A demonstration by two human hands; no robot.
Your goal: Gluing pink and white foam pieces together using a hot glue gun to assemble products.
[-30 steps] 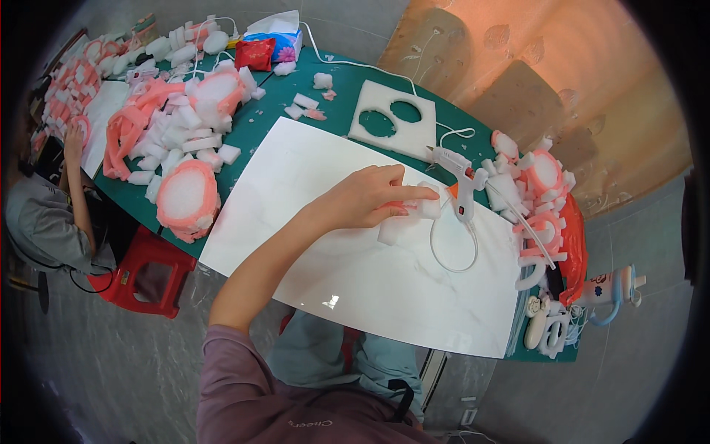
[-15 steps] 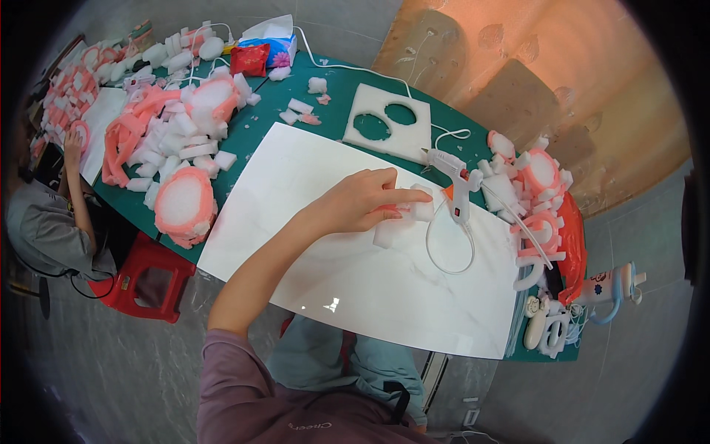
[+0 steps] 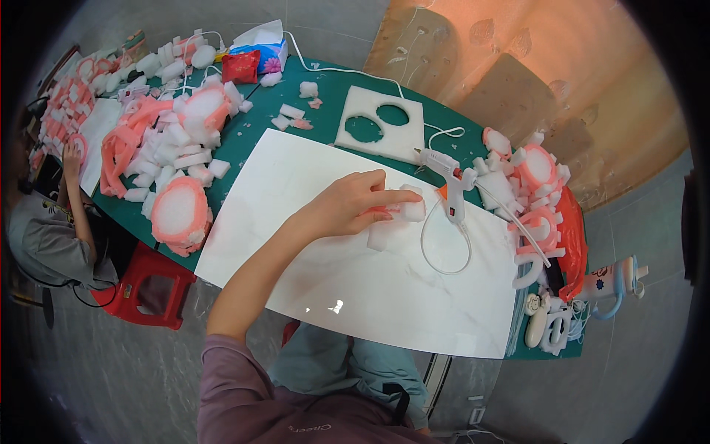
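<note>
My left hand (image 3: 353,203) reaches over the white board (image 3: 310,281) with its fingers closed on a small white foam piece (image 3: 411,211). Its index finger lies along the top of the piece, and a bit of pink shows beneath the fingers. The fingers and palm hide part of it. Just right of the fingertips a white glue gun (image 3: 452,185) rests with its nozzle toward the far side and its cord (image 3: 469,255) curling over the board. My right hand is outside the picture.
Beyond the board lies a foam slab with two round holes (image 3: 384,122). Pink and white foam pieces are heaped at left (image 3: 181,211) and right (image 3: 538,166). A red stool (image 3: 151,288) and another person's hand (image 3: 72,155) are at left. The green table (image 3: 325,74) curves around.
The whole view has shifted slightly. My left hand keeps its grip on the foam piece, with little movement over the board.
</note>
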